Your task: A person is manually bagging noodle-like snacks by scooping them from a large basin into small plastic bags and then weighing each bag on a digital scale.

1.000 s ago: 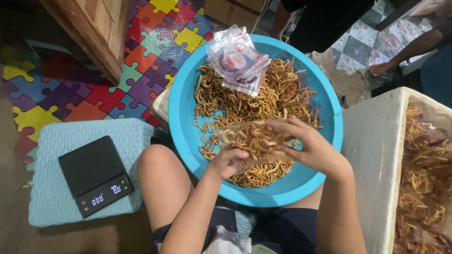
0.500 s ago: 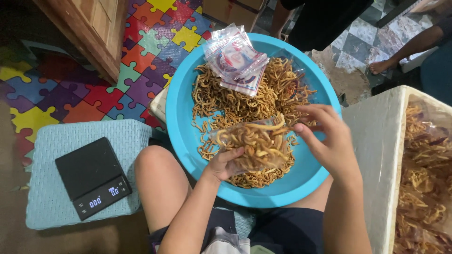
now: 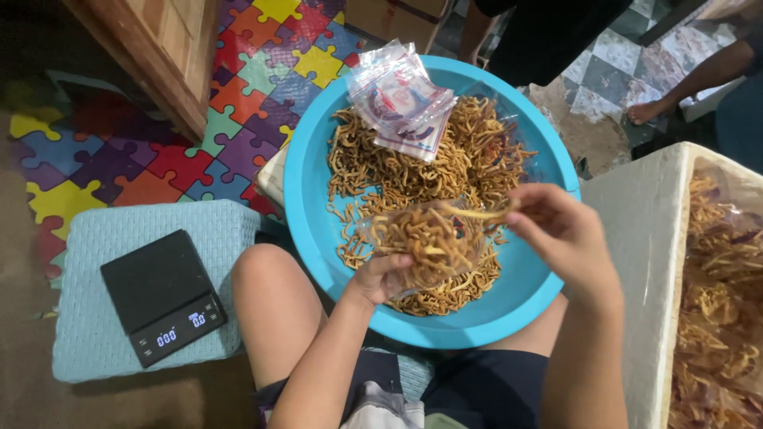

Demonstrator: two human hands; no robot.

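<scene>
1. Work item: clear plastic bag [image 3: 425, 242], part-filled w/ fried snack sticks, at centre frame, held above the blue basin [image 3: 306, 199].
2. Left hand [image 3: 381, 278]: closed around the bag's lower end from beneath, cupping the load. Right hand [image 3: 560, 230]: fingers pinched narrow at the bag mouth on the right side, w/ a few sticks at the fingertips.
3. Handling, judged: bag is light, film is thin, soft and prob. slick w/ oil. It has no stiffness of its own; it sags wherever you don't support it.
4. Contents look brittle. Squeeze hard and the sticks will likely snap. Keep palm pressure low.
5. Where to hold: support under the base w/ a cupped palm; pinch the rim film only, not the filled section.
6. Loose snack sticks [image 3: 429, 167] fill the basin's mid and upper area. Stack of empty printed bags [image 3: 401, 99] lies on them at upper centre.
7. Black digital scale [image 3: 163, 294] sits on a pale blue woven stool [image 3: 207, 230], lower left. White foam box [image 3: 644, 238] w/ more sticks stands at right edge.
</scene>
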